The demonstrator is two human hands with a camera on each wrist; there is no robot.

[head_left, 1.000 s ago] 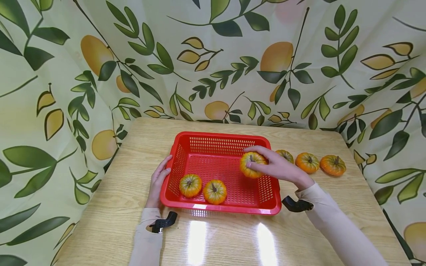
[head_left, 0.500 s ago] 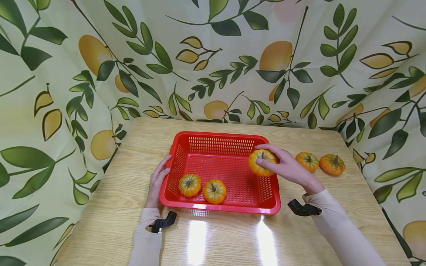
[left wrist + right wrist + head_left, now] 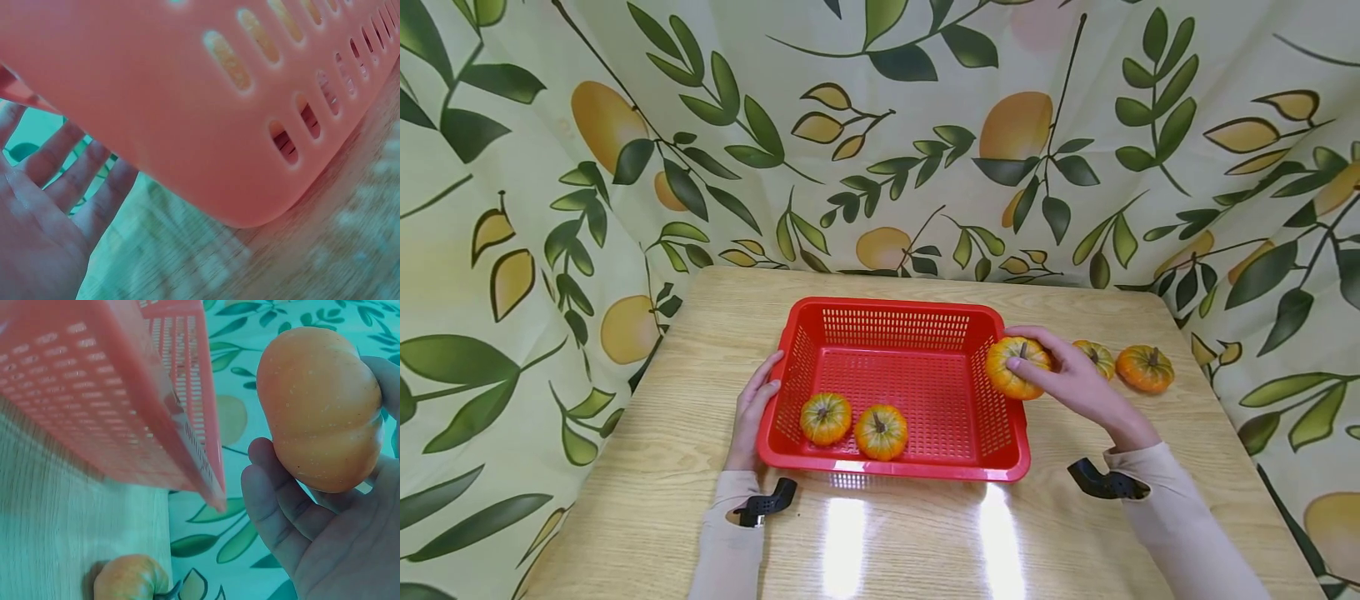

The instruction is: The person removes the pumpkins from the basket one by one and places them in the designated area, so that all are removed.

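A red plastic basket [image 3: 895, 471] with slotted walls stands on the table. Two small orange-yellow pumpkins, a left one [image 3: 826, 418] and a right one [image 3: 881, 432], lie inside near its front wall. My right hand [image 3: 1071, 375] grips another small pumpkin [image 3: 1018, 367] over the basket's right rim, thumb on top near the stem. In the right wrist view this pumpkin [image 3: 322, 412] is held off the table, beside the basket [image 3: 144, 406]. My left hand [image 3: 752, 417] rests against the basket's left side; the left wrist view shows its fingers [image 3: 100, 194] spread and fairly straight at the rim.
On the table to the right lie a pumpkin [image 3: 1096, 358] partly covered by my right hand and another pumpkin [image 3: 1145, 369] fully in sight. A leaf-patterned curtain [image 3: 887, 167] hangs behind and beside the wooden table [image 3: 662, 433].
My right hand has carried the gripped pumpkin rightward, from inside the basket to its right rim. It now hides a table pumpkin seen earlier. Left hand and basket have stayed put.
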